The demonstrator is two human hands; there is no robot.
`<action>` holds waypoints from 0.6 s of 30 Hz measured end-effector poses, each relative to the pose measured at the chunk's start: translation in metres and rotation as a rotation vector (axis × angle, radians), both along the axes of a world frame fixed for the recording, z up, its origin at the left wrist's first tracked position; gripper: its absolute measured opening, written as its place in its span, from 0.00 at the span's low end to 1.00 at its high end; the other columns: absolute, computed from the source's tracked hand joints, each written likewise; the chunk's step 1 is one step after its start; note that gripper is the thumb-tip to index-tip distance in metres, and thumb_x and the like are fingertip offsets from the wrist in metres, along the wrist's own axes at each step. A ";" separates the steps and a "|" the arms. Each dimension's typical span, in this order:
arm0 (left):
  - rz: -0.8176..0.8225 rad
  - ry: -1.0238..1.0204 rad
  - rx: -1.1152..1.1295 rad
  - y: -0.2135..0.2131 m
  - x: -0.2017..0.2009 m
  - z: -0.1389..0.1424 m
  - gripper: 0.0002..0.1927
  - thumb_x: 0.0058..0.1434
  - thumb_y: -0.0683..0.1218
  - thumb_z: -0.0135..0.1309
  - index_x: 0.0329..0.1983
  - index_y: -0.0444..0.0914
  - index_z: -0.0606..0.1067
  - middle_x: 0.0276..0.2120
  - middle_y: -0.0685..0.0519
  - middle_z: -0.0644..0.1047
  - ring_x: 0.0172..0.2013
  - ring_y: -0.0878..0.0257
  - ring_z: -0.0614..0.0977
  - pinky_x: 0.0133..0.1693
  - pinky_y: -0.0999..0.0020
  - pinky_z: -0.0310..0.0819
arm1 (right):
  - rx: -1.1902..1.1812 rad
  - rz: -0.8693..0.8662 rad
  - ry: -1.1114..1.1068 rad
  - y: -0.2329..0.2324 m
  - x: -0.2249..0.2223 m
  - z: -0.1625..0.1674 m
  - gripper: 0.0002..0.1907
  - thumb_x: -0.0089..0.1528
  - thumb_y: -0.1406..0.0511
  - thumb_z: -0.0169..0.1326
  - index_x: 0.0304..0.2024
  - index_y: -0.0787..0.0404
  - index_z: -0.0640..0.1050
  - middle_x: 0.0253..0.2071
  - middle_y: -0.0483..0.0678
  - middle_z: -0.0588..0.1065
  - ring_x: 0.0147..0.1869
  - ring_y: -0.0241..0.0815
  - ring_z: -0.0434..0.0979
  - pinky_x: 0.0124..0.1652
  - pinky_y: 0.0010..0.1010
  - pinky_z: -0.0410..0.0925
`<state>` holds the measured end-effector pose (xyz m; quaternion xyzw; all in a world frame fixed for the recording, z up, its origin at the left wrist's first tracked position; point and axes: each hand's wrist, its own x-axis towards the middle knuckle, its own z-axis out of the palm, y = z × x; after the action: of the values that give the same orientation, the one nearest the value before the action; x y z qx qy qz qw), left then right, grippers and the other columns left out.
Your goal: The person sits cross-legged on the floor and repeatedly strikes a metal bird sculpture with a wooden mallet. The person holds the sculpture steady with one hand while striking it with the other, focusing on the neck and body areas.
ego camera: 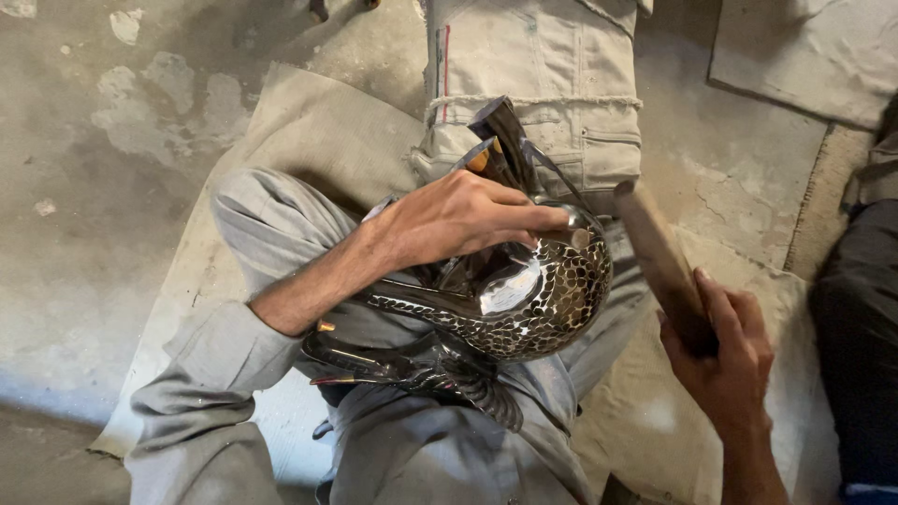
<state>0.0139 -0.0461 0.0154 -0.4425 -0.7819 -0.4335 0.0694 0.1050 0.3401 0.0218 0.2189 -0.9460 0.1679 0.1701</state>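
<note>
A shiny metal bird-shaped figure (538, 299) with a scale-patterned round body rests on my lap. My left hand (458, 217) lies on top of it, fingers closed around a small metal punch whose tip touches the body near its upper right. My right hand (725, 351) grips a wooden mallet (655, 252) by its lower end, its head raised just right of the figure. Dark metal parts (412, 365), like a tail or wing, lie below the body.
I sit on a beige mat (318, 140) on a stained concrete floor (84, 168). A tied pale cloth sack (552, 84) stands right behind the figure. Another person's dark clothing (861, 318) is at the right edge.
</note>
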 end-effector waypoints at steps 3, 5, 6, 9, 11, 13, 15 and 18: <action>-0.038 0.121 0.020 -0.002 -0.001 -0.001 0.33 0.65 0.39 0.57 0.73 0.47 0.65 0.41 0.56 0.81 0.36 0.64 0.84 0.39 0.70 0.85 | 0.071 0.005 0.028 0.001 0.001 0.008 0.39 0.56 0.69 0.68 0.69 0.64 0.72 0.49 0.60 0.75 0.49 0.51 0.80 0.43 0.37 0.77; -0.013 0.081 -0.011 0.000 0.000 -0.002 0.31 0.66 0.40 0.60 0.72 0.48 0.67 0.38 0.56 0.81 0.33 0.65 0.83 0.37 0.69 0.84 | 0.079 0.006 0.034 0.004 -0.001 0.012 0.39 0.54 0.69 0.69 0.67 0.64 0.72 0.51 0.62 0.74 0.50 0.53 0.80 0.42 0.39 0.77; -0.003 0.060 -0.027 0.000 0.001 -0.002 0.30 0.67 0.40 0.61 0.71 0.48 0.68 0.37 0.56 0.81 0.32 0.65 0.83 0.36 0.69 0.84 | 0.082 0.005 0.036 0.006 -0.002 0.012 0.39 0.52 0.69 0.69 0.66 0.64 0.72 0.52 0.64 0.74 0.50 0.54 0.80 0.42 0.40 0.77; 0.009 0.111 -0.010 0.001 0.002 -0.004 0.34 0.63 0.36 0.59 0.71 0.48 0.67 0.42 0.56 0.82 0.35 0.66 0.84 0.38 0.72 0.85 | 0.034 0.079 0.168 0.013 -0.006 0.014 0.32 0.64 0.69 0.66 0.69 0.64 0.69 0.50 0.58 0.74 0.48 0.50 0.78 0.43 0.37 0.74; 0.009 0.140 -0.019 0.001 0.002 -0.005 0.35 0.63 0.36 0.58 0.72 0.49 0.66 0.43 0.55 0.82 0.36 0.66 0.84 0.40 0.72 0.85 | -0.028 0.121 0.112 0.018 -0.007 0.018 0.32 0.63 0.69 0.65 0.67 0.66 0.68 0.47 0.58 0.76 0.43 0.48 0.80 0.38 0.35 0.75; 0.020 0.151 -0.047 0.002 0.002 -0.006 0.35 0.63 0.35 0.57 0.72 0.51 0.66 0.43 0.55 0.83 0.35 0.66 0.84 0.38 0.73 0.84 | 0.031 0.129 0.101 0.021 -0.009 0.022 0.32 0.62 0.69 0.65 0.66 0.65 0.69 0.42 0.57 0.78 0.37 0.47 0.81 0.34 0.34 0.75; 0.047 0.142 -0.098 0.004 0.002 -0.005 0.35 0.64 0.34 0.56 0.72 0.53 0.66 0.41 0.56 0.83 0.32 0.66 0.84 0.35 0.73 0.83 | 0.224 0.105 0.194 0.023 -0.011 0.025 0.30 0.64 0.69 0.66 0.68 0.62 0.72 0.37 0.54 0.79 0.34 0.46 0.82 0.35 0.35 0.74; 0.043 0.160 -0.055 0.003 0.003 -0.003 0.36 0.64 0.35 0.55 0.73 0.54 0.65 0.43 0.56 0.83 0.34 0.66 0.84 0.37 0.73 0.84 | 0.168 0.105 0.154 0.021 -0.011 0.028 0.28 0.65 0.68 0.65 0.65 0.65 0.70 0.41 0.57 0.80 0.36 0.45 0.81 0.37 0.33 0.74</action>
<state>0.0164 -0.0428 0.0127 -0.4604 -0.7949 -0.3736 0.1287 0.0938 0.3612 0.0496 0.2940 -0.9281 0.0795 0.2143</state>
